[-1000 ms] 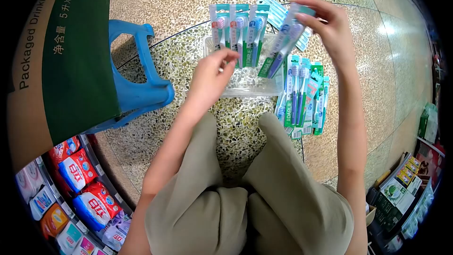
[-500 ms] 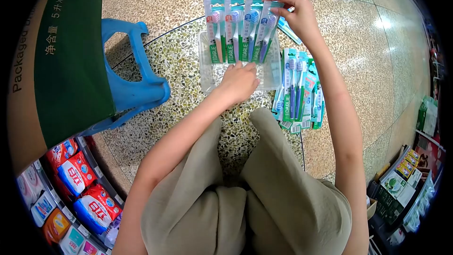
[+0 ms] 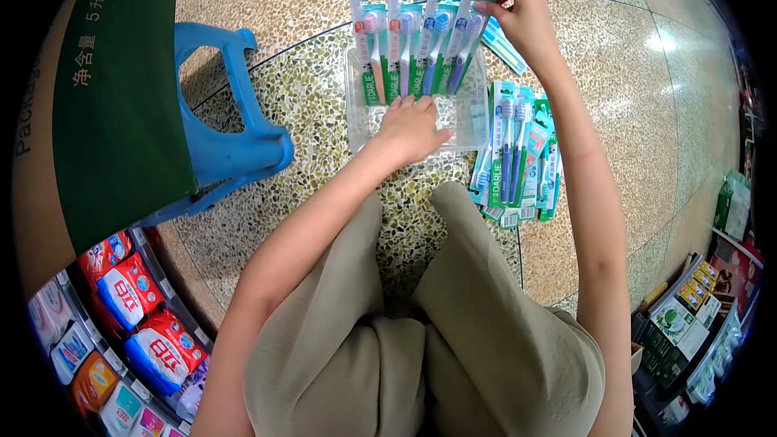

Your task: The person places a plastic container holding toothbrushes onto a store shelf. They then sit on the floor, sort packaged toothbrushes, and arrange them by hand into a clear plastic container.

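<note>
A clear plastic box [image 3: 356,125] lies on the speckled floor, with several packaged toothbrushes [image 3: 405,48] side by side along its far part. My right hand [image 3: 506,12] pinches the top of the rightmost package [image 3: 465,48], which has a purple-handled brush. Over the box, my left hand [image 3: 413,128] has its fingers spread, the fingertips at the lower ends of the middle packages. Right of the box is a pile of more packaged toothbrushes [image 3: 510,150]. Beyond my right hand a light blue package [image 3: 503,47] lies on the floor.
A blue plastic stool [image 3: 243,142] stands at the left beside a large green and brown carton [image 3: 121,113]. Shelves with red and blue packs [image 3: 162,348] curve along the lower left. More shelf goods [image 3: 680,324] are at the lower right.
My right hand has brought the purple-brush package left, in line with the others at the box. My left hand has moved right and opened over the box.
</note>
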### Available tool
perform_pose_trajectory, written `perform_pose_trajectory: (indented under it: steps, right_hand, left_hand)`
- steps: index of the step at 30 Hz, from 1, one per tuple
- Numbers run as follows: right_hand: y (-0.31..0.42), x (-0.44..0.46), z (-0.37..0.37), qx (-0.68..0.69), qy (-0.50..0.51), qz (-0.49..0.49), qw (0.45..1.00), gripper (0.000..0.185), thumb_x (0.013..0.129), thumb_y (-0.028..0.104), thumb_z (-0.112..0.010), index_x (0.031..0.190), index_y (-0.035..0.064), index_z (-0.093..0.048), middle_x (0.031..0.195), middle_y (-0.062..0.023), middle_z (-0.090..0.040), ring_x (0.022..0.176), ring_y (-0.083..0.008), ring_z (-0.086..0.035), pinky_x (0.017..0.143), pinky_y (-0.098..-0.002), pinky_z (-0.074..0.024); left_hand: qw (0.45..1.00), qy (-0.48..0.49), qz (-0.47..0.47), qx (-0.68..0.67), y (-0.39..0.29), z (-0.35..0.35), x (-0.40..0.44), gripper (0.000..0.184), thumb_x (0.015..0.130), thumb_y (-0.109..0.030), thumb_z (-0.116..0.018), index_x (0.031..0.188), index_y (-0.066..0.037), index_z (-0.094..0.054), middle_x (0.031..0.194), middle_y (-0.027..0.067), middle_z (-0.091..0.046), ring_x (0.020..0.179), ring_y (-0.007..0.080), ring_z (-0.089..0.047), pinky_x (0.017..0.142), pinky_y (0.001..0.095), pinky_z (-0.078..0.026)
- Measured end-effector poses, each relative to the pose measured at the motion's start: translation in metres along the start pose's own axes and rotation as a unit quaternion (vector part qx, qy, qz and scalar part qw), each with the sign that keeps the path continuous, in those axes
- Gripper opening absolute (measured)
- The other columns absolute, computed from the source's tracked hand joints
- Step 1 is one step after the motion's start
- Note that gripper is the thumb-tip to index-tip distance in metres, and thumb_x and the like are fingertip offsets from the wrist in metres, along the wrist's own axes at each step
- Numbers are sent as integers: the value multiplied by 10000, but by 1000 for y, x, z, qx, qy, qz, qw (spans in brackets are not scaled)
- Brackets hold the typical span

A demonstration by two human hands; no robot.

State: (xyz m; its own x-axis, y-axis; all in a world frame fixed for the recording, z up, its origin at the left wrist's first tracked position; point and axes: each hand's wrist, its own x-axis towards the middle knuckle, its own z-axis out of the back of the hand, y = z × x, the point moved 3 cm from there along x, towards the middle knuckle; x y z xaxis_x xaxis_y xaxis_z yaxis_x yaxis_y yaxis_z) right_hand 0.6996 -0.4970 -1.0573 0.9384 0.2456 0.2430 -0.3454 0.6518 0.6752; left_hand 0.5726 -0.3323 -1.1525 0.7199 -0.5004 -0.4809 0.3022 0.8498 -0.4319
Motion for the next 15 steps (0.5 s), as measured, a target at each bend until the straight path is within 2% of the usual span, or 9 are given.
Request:
perform_pose_trajectory:
  steps: [3,6,9,12,15]
  right_hand:
    - [3,1,1,-26,-14,28,999,296,760,11,-713,1046,83,-697,800,-64,-692,725,-143,-634,678,-290,-505]
    - [8,1,-2,-51,-8,37,998,324,747,38,-736,1059,94,-668,797,-74,-691,730,-156,-651,668,-296,-506]
    - [6,0,-1,-12,-7,2,1000,344,743,55,-749,1072,98,-663,802,-71,-692,745,-152,-658,678,-290,-509]
    - [-3,-1,-3,19,-18,15,1000,312,728,75,-764,1024,111,-672,767,-65,-682,700,-169,-650,655,-320,-513]
    - [-9,-3,-5,57,-23,4,998,315,733,70,-761,1034,103,-677,822,-59,-703,737,-170,-666,695,-305,-529]
  left_hand:
    - [999,-24,-10,-36,3,0,-2,669,927,-487,-498,1304,65,-504,1406,191,-447,1357,385,-347,1138,464,-248]
    - [1000,-6,-13,-18,2,2,-2,637,940,-461,-490,1333,41,-478,1426,198,-428,1337,369,-377,1137,434,-265]
    - [998,-27,-48,-28,2,8,-6,576,929,-421,-529,1275,40,-527,1345,203,-495,1254,369,-461,1071,432,-352]
    - [993,-61,-45,-91,3,14,-11,442,911,-364,-572,1112,27,-623,1169,196,-598,1122,356,-552,958,442,-438]
    - [993,-106,-3,-43,7,21,-17,350,896,-322,-596,967,14,-664,1004,176,-647,998,343,-610,869,457,-479]
